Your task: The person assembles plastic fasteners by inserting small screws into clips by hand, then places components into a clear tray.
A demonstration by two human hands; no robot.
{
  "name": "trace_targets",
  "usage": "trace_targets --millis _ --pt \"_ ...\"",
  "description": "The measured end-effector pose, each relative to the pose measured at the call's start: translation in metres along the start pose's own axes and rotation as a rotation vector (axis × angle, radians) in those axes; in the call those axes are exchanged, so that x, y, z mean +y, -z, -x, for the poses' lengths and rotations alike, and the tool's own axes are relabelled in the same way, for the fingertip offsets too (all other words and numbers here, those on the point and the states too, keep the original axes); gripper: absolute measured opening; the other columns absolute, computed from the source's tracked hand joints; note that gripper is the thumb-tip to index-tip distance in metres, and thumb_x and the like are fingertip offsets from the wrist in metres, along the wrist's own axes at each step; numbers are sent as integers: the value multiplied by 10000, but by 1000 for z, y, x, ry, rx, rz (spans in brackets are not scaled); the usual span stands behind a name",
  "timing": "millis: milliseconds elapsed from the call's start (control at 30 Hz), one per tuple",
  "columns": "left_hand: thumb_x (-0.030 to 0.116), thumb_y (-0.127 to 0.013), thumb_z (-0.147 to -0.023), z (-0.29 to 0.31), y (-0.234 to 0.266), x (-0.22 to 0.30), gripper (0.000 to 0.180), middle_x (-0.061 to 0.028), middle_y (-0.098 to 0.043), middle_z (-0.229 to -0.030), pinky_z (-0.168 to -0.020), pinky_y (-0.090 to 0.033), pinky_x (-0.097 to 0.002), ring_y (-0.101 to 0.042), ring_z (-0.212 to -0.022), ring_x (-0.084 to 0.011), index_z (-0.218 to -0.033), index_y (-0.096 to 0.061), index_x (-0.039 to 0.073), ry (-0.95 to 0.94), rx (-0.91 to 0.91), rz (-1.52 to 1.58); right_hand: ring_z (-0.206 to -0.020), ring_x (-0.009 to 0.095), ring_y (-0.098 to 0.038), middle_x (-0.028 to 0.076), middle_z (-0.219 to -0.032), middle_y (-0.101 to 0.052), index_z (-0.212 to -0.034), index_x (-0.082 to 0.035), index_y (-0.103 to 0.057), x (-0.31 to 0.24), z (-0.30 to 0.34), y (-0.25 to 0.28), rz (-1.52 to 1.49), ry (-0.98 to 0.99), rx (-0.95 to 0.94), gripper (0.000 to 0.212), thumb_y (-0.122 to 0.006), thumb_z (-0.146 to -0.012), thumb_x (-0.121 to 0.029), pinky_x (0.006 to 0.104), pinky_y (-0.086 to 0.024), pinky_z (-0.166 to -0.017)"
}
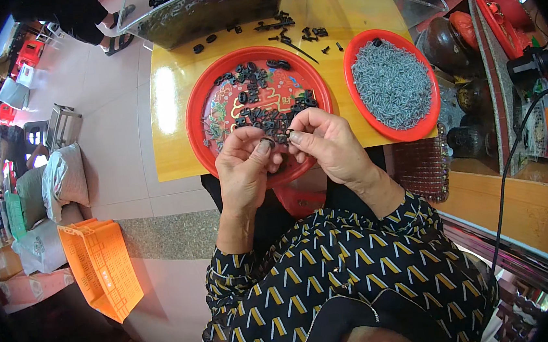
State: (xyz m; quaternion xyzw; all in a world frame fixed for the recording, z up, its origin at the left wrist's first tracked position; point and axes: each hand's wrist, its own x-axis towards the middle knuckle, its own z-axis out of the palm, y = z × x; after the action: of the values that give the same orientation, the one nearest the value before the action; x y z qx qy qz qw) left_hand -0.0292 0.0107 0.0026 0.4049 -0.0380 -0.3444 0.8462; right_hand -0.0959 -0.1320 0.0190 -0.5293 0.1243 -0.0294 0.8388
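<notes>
Over the near edge of a round red tray (193, 106), my two hands are raised close together. My left hand (247, 157) pinches a small black ring-like part (269, 141) between thumb and fingers. Beside it, my right hand (327, 143) is closed in a pinch on a tiny dark piece (289, 132), mostly hidden by the fingertips, so its kind does not show. Many small black plastic parts (259, 117) lie in the tray, heaped toward its near side. To the right stands a red oval tray (352, 76) full of grey screws (391, 82).
Two clear plastic bins stand at the table's back; the left bin (208, 14) holds many black parts. Loose black pieces (284, 23) lie on the yellow table (173, 140). An orange crate (103, 267) is on the floor at left. A black cable (514, 163) hangs at right.
</notes>
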Motion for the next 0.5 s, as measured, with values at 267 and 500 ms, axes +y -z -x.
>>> trace_targets --millis 267,500 --pt "-43 -562 -760 4 5 -3 192 -67 -553 -782 -543 -403 -231 -508 -631 -124 -945 -525 -9 -76 -4 39 -550 40 -515 5 -664 -542 -794 -14 -535 -13 0 -6 216 -71 78 37 -555 -785 -45 155 -421 -456" --pt "-43 -554 -759 9 7 -6 258 -81 -560 -853 -604 -433 -250 -531 -687 -152 -1013 -516 -15 -60 -52 24 -535 30 -509 0 -666 -549 -786 -11 -533 -10 -1 -7 270 -72 60 41 -560 -778 -41 149 -414 -456"
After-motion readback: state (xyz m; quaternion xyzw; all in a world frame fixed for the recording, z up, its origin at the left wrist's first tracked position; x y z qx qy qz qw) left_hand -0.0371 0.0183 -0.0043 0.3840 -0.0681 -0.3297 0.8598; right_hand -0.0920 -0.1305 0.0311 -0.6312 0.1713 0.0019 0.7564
